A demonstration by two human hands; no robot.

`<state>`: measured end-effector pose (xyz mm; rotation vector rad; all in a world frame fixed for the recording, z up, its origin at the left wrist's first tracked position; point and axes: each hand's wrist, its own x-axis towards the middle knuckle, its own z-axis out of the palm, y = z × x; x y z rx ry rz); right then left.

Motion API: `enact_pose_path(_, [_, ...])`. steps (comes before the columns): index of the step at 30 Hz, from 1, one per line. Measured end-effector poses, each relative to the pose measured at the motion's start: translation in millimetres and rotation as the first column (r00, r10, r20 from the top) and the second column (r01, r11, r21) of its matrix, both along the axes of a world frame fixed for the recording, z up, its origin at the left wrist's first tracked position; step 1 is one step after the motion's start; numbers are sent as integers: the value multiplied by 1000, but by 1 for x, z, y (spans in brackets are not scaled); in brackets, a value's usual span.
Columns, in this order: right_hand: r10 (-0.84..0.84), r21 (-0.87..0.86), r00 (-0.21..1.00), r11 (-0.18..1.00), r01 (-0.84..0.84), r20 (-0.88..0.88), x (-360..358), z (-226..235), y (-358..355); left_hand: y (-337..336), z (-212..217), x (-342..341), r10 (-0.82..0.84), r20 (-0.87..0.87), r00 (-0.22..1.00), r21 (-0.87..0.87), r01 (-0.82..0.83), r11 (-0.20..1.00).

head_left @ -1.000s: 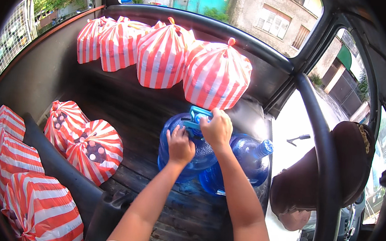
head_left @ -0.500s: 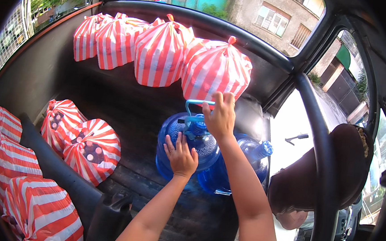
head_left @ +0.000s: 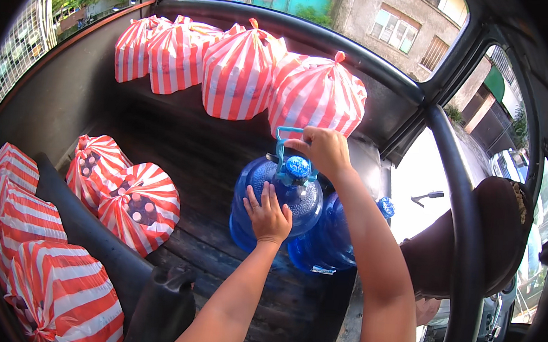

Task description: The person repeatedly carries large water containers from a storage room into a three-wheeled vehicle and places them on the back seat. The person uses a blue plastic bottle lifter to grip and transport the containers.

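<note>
A big blue water jug (head_left: pixel 307 205) stands upright on the vehicle's slatted floor. A light blue carrying handle (head_left: pixel 280 147) is fitted round its neck, below the patterned blue cap (head_left: pixel 298 166). Closed on the upper right part of that handle is my right hand (head_left: pixel 327 150). My left hand (head_left: pixel 267 215) lies with fingers stretched out against the jug's near left shoulder. Close beside it on the right stands a second blue water jug (head_left: pixel 328 238), partly hidden by my right forearm.
Several knotted red-and-white striped bags (head_left: pixel 239 73) line the far bench. Two striped bags (head_left: pixel 138 209) with bottles lie on the floor at left, and more striped bags (head_left: pixel 65 293) sit on the near-left bench. A black pole (head_left: pixel 459 203) rises at the right opening, beside a dark brown padded shape (head_left: pixel 472 239).
The view has shifted slightly. The handled jug stands straighter and its cap now faces up more. My right hand stays on the handle, my left on the jug's side.
</note>
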<state>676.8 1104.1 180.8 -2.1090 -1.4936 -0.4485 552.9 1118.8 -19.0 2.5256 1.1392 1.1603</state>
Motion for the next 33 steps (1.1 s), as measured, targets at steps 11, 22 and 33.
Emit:
enact_pose_path(11, [-225,253,974,940,227,-36,15,-3,-23,-1,1,0,-11,-16,1000,-25,11,1000])
enact_pose_path(22, [-163,503,951,818,279,-263,-20,105,-55,0,5,2,17,-17,1000,9,-17,1000])
enact_pose_path(33, [-202,398,716,716,573,-668,-216,0,-259,11,-24,1,7,-48,999,147,0,989])
